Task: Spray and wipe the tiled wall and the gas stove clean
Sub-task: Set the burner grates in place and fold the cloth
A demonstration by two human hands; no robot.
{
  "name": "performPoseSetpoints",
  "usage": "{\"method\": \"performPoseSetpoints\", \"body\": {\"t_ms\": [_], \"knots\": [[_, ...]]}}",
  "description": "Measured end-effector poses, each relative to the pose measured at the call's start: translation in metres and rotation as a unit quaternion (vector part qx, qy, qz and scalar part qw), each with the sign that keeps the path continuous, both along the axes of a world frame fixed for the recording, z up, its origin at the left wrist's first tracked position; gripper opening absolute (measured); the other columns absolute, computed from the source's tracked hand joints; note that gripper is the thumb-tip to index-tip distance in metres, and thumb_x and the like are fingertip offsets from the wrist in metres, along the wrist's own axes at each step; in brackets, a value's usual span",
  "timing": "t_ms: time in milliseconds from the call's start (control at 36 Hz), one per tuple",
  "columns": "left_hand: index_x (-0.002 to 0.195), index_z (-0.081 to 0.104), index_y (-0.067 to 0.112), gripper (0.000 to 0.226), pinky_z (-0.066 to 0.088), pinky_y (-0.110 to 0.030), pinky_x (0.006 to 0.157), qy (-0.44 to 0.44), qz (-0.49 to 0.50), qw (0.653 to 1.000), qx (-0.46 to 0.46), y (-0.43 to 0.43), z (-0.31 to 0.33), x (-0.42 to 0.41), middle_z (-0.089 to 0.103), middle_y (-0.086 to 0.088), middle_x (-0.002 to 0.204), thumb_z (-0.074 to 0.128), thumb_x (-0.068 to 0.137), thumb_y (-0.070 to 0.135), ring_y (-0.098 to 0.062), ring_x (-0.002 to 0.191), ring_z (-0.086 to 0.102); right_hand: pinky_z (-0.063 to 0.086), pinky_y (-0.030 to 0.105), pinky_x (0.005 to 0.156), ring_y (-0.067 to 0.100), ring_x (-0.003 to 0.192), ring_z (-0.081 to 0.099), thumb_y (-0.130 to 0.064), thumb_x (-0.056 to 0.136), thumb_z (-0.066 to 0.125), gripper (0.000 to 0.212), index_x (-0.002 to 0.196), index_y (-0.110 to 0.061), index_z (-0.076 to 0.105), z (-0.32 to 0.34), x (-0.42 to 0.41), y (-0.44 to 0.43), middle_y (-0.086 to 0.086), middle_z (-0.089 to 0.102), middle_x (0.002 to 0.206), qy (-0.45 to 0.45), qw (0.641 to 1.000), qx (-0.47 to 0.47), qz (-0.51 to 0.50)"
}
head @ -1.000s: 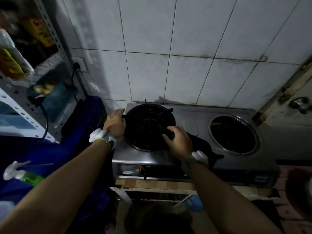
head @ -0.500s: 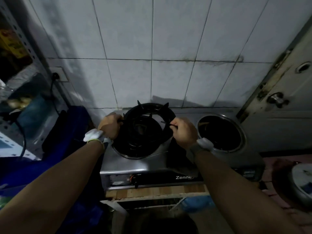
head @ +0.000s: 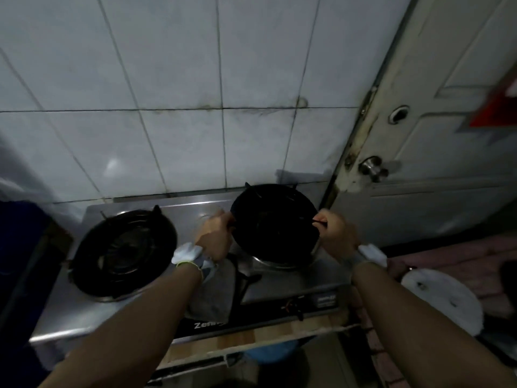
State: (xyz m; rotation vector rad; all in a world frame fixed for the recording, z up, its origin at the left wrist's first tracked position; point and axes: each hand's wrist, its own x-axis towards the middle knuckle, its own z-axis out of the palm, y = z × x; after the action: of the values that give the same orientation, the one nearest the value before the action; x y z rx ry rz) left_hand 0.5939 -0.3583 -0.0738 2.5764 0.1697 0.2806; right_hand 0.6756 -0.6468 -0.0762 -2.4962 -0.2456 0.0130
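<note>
A steel two-burner gas stove (head: 291, 288) stands against the stained white tiled wall (head: 179, 79). I hold a round black pan support (head: 275, 228) over the stove's right burner, tilted a little. My left hand (head: 214, 236) grips its left rim and my right hand (head: 334, 236) grips its right rim. The left burner (head: 123, 253) shows a dark ring in its well. A grey cloth (head: 215, 298) lies on the stove's middle, partly under my left wrist.
A white door (head: 447, 205) with a metal knob (head: 372, 168) stands just right of the stove. Low on the right is a white round object (head: 444, 301). Something dark blue (head: 16, 247) borders the stove's left side. The stove rests on a wooden board (head: 251, 337).
Both hands lifted the black pan support off the left burner and carried it right, over the right burner. The view swung right, so the shelf and spray bottle are out of sight.
</note>
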Motion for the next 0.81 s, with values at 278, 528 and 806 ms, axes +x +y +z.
{"method": "performPoseSetpoints", "body": {"t_ms": [278, 528, 806], "knots": [[0.102, 0.065, 0.012, 0.015, 0.038, -0.033, 0.066, 0.077, 0.03, 0.996, 0.021, -0.042, -0.035, 0.005, 0.057, -0.01, 0.103, 0.062, 0.087, 0.009, -0.037, 0.088, 0.062, 0.044, 0.035, 0.069, 0.023, 0.083, 0.052, -0.028, 0.092, 0.054, 0.006, 0.089, -0.027, 0.059, -0.044, 0.016, -0.04, 0.0, 0.054, 0.095, -0.028, 0.999, -0.019, 0.028], [0.101, 0.064, 0.014, 0.015, 0.035, -0.031, 0.067, 0.109, 0.042, 0.992, 0.043, -0.024, -0.039, 0.001, 0.057, -0.008, 0.1, 0.064, 0.086, 0.01, -0.038, 0.087, 0.061, 0.036, 0.031, 0.067, 0.025, 0.085, 0.05, -0.025, 0.095, 0.055, 0.007, 0.092, -0.021, 0.059, -0.045, 0.027, -0.026, 0.002, 0.053, 0.097, -0.006, 0.995, -0.03, 0.095], [0.101, 0.071, 0.014, 0.016, 0.042, -0.03, 0.074, 0.12, 0.034, 0.992, 0.024, -0.018, -0.037, 0.011, 0.063, -0.005, 0.097, 0.07, 0.086, 0.011, -0.033, 0.092, 0.064, 0.037, 0.027, 0.068, 0.024, 0.089, 0.06, -0.023, 0.089, 0.067, 0.003, 0.091, -0.022, 0.069, -0.031, 0.046, -0.032, 0.001, 0.065, 0.096, 0.005, 0.989, -0.049, 0.141]]}}
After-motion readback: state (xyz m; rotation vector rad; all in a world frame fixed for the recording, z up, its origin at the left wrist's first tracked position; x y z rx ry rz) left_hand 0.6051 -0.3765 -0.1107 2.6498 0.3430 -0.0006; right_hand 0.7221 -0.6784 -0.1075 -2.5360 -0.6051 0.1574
